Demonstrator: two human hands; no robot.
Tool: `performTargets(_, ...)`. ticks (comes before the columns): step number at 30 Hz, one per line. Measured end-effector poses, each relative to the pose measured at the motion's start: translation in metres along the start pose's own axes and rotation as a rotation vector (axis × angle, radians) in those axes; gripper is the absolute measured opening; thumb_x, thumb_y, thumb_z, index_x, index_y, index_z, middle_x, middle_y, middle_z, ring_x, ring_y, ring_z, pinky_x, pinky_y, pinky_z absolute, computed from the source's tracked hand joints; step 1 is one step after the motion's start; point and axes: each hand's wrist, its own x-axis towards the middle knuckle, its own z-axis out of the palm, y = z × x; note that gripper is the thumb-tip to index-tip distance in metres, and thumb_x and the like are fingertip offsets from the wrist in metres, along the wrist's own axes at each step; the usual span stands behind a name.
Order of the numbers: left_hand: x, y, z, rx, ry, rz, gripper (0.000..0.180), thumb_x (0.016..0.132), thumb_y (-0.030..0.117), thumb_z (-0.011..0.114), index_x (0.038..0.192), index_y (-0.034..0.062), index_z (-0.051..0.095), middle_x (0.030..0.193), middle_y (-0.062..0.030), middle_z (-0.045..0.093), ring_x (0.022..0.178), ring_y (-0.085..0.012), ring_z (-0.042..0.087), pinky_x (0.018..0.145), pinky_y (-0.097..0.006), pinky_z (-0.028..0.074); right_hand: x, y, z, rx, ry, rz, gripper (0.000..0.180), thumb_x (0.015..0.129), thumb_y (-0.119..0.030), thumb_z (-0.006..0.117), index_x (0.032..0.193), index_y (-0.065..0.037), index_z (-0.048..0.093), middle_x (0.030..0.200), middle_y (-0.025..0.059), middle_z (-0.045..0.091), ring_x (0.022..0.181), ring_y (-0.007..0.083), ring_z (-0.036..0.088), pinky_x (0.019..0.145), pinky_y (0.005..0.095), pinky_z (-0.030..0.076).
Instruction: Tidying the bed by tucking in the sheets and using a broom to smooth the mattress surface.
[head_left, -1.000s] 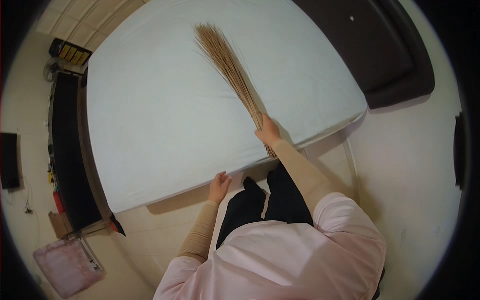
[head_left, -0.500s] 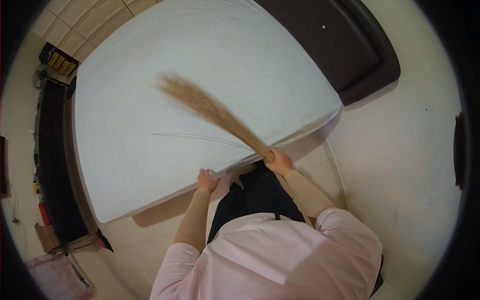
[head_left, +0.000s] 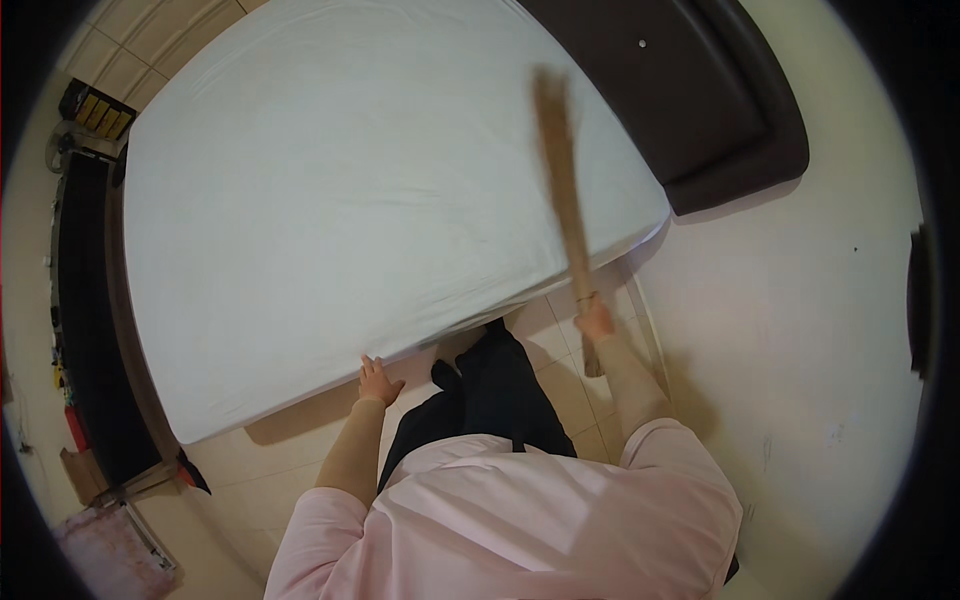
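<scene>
My right hand is wrapped round the handle of a brown straw broom, beyond the near edge of the bed. From there the broom reaches over the right part of the mattress, which wears a smooth white fitted sheet. Its bristle tips are blurred by motion, and I cannot tell whether they touch the sheet. At the mattress's near edge rests my left hand, holding nothing, with its fingers stretched out over the sheet's side.
A dark brown padded headboard borders the bed's right end. Past the left end runs a long dark cabinet with small items along it. Behind that stands a fan. A pale wall rises on the right.
The broom has swung from pointing far left to pointing nearly straight away over the bed's right side. My right hand has moved right, and my left hand slightly left.
</scene>
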Motion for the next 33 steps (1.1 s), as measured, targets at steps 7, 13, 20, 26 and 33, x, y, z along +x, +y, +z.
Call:
performTargets(7,0.014,0.003,0.000,-0.035,-0.040,-0.056,0.095,0.079,0.046,0.071,0.149,0.0046,0.022,0.157,-0.0255,0.008,0.142,-0.0410,0.022,0.113,-0.045,0.029,-0.065,-0.033,0.001,-0.217,-0.512,-0.701,0.043,0.073,-0.009,0.066,0.114,-0.014,0.053,0.092,0.0155,0.065,0.086,0.0373,0.063,0.074,0.0480,0.048)
performTargets(13,0.016,0.005,0.002,-0.060,-0.034,-0.070,0.095,0.079,0.046,0.071,0.149,0.0026,0.022,0.156,-0.0277,0.008,0.141,-0.0417,0.025,0.113,-0.044,0.030,-0.038,-0.041,-0.042,-0.204,-0.133,-0.576,0.022,0.081,-0.015,0.063,0.101,-0.012,0.055,0.085,0.0144,0.064,0.082,0.0383,0.062,0.069,0.0481,0.047)
performTargets(20,0.008,0.002,0.011,-0.142,0.017,-0.038,0.097,0.079,0.039,0.072,0.150,0.0026,0.018,0.157,-0.0262,-0.001,0.134,-0.0425,0.037,0.106,-0.044,0.039,0.084,-0.046,-0.047,-0.004,0.125,-0.060,0.046,0.074,-0.021,0.069,0.113,-0.004,0.054,0.101,0.0234,0.066,0.097,0.0405,0.063,0.081,0.0454,0.051)
performTargets(26,0.007,-0.008,0.022,-0.175,0.051,0.018,0.098,0.079,0.035,0.073,0.151,0.0037,0.015,0.157,-0.0248,-0.006,0.128,-0.0432,0.045,0.103,-0.044,0.043,0.058,-0.116,0.046,0.037,-0.204,-0.153,0.049,0.070,-0.018,0.067,0.115,-0.003,0.054,0.102,0.0244,0.065,0.099,0.0395,0.063,0.086,0.0446,0.050)
performTargets(33,0.013,-0.012,0.021,-0.261,0.012,0.023,0.097,0.079,0.036,0.073,0.150,0.0030,0.016,0.158,-0.0237,-0.003,0.134,-0.0435,0.037,0.107,-0.047,0.038,-0.060,-0.184,0.074,-0.325,-0.652,-0.832,0.045,0.070,-0.014,0.068,0.113,-0.011,0.056,0.097,0.0189,0.067,0.095,0.0392,0.062,0.080,0.0489,0.048)
